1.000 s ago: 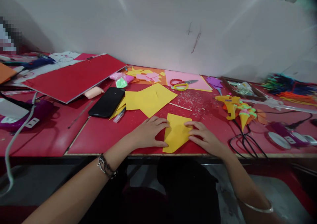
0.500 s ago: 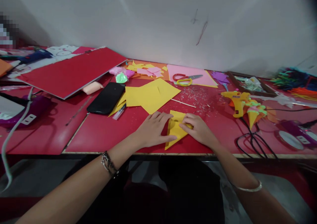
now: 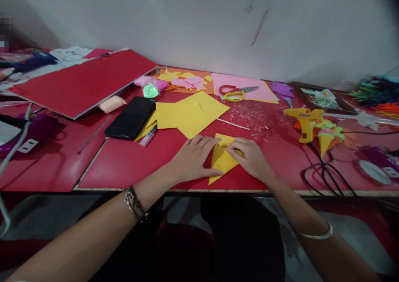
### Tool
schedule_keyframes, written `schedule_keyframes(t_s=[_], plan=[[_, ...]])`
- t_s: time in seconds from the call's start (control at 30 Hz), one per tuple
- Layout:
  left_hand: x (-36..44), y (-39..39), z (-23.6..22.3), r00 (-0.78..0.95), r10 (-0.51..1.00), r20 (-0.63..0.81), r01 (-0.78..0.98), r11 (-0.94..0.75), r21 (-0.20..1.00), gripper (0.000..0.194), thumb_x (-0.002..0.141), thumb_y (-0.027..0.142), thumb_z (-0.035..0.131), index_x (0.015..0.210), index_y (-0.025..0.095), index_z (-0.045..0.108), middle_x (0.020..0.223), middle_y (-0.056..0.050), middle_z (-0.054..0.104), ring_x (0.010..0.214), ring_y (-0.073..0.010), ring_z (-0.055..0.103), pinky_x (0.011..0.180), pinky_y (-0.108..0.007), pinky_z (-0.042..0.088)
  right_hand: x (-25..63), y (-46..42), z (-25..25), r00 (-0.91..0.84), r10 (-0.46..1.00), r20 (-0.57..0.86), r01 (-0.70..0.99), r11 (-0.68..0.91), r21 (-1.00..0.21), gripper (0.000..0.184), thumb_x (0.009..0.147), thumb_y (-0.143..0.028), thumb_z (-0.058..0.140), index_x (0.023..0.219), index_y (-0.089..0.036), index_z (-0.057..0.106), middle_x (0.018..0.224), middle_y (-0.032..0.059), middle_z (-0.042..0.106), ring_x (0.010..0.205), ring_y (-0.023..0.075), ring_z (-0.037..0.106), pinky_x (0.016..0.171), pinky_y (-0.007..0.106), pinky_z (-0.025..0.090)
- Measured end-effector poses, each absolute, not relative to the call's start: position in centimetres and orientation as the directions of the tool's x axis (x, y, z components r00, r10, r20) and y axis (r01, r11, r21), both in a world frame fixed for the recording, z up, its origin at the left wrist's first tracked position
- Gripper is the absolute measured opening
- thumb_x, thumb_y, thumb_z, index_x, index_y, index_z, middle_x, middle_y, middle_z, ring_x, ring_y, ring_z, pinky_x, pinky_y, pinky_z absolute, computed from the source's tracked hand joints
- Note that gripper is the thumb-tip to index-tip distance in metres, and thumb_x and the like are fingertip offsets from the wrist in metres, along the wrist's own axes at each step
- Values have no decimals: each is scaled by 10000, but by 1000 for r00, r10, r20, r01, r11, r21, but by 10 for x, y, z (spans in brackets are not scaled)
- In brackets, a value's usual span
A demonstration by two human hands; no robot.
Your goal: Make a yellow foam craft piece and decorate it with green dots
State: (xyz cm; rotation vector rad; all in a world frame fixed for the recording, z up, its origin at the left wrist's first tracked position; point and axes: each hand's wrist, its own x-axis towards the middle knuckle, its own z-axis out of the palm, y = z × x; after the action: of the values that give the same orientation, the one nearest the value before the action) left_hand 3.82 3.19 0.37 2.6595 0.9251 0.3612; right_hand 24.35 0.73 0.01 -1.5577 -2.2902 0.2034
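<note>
Since earlier, the yellow paper (image 3: 222, 161) has been folded over. It is pressed on the table (image 3: 115, 165) by the spread left hand (image 3: 190, 159) and, it seems, pinched by the right hand (image 3: 254, 160).

Phone (image 3: 131, 118) blocks leftward; bare tabletop (image 3: 140, 161) lies nearer.

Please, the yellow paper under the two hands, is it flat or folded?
Folded, at least partly: the right hand curls one side of the yellow paper over.
</note>
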Motion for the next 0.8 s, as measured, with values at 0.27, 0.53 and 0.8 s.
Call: schedule_keyframes(t_s=[0.27,0.53,0.8], plan=[[39,31,4,775,619,125,563,-767,309,723,727,632,391,1288,192,274,1263,-88,399,1120,-259,336,941,-407,287,240,7,-1,-309,925,221,894,361,-265,277,862,-329,377,688,-175,526,694,33,537,660,137,481,600,260,309],[38,30,6,789,604,114,564,-785,255,715,740,637,361,1290,188,278,1261,-87,403,1114,-255,345,929,-393,300,238,7,-1,-290,933,214,909,338,-243,270,855,-315,392,651,-177,502,673,26,518,638,132,472,579,259,292],[37,29,8,797,594,111,564,-797,218,733,745,642,344,1308,180,266,1263,-89,413,1108,-257,354,931,-391,296,237,8,-1,-262,945,198,921,306,-240,272,842,-319,415,620,-178,487,653,19,509,614,127,472,570,258,286]])
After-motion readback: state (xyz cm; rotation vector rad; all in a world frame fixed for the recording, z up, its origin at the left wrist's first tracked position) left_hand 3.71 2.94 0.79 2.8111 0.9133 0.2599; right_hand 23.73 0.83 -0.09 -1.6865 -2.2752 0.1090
